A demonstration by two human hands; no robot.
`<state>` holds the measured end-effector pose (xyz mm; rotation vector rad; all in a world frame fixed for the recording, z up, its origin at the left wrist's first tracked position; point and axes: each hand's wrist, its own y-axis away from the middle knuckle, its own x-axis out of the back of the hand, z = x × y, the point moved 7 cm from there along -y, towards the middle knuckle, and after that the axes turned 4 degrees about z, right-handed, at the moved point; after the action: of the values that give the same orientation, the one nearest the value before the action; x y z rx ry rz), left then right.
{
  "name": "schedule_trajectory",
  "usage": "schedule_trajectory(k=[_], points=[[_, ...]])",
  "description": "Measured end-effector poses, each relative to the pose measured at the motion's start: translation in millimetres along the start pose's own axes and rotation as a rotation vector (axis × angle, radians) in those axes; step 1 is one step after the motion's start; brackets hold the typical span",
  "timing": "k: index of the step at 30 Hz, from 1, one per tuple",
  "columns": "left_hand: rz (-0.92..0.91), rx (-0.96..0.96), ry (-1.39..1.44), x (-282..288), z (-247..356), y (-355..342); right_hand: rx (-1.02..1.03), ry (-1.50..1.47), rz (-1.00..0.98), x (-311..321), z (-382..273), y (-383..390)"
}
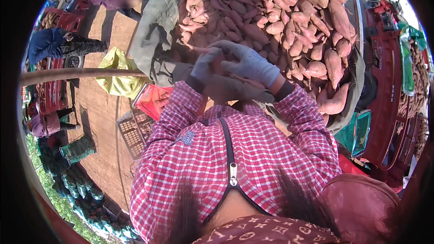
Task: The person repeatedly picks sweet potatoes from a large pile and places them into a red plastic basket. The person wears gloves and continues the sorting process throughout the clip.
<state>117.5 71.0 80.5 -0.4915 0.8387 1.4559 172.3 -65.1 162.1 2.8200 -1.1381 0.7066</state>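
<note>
My left hand (203, 68) and my right hand (253, 63), both in pale blue gloves, are close together over the near edge of a load of sweet potatoes (316, 40). Their fingers are curled round a reddish sweet potato (217, 63), partly hidden by the gloves and hazy. Darker purple tubers (235, 4) form the middle of the pile beyond my hands, with paler pinkish ones around them. A grey-green cloth (158, 31) drapes over the pile's left and near edges.
A pole (68, 75) juts out left past a yellow sack (117, 81). A red bag (149, 101) and plastic crate (129, 135) lie below left. Other people (49, 43) stand by red vehicles (58, 97) at left; another loaded red vehicle (384, 99) is at right.
</note>
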Motion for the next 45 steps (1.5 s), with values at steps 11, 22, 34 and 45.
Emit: schedule_trajectory(k=[11,22,34,45], points=[[0.506,-0.158,-0.354,247.8,26.8,235.2,-0.482,0.461,-0.005,6.8,188.7,-20.5],[0.872,-0.515,-0.890,217.6,26.2,176.9,-0.409,0.355,-0.128,29.3,247.8,-14.5],[0.367,-0.101,-0.867,97.0,-17.4,-60.8,-0.375,0.678,-0.290,-17.5,199.0,-5.9],[0.291,0.135,-0.926,67.1,-72.1,-63.9,-0.545,-0.388,-0.001,53.6,221.7,6.8]])
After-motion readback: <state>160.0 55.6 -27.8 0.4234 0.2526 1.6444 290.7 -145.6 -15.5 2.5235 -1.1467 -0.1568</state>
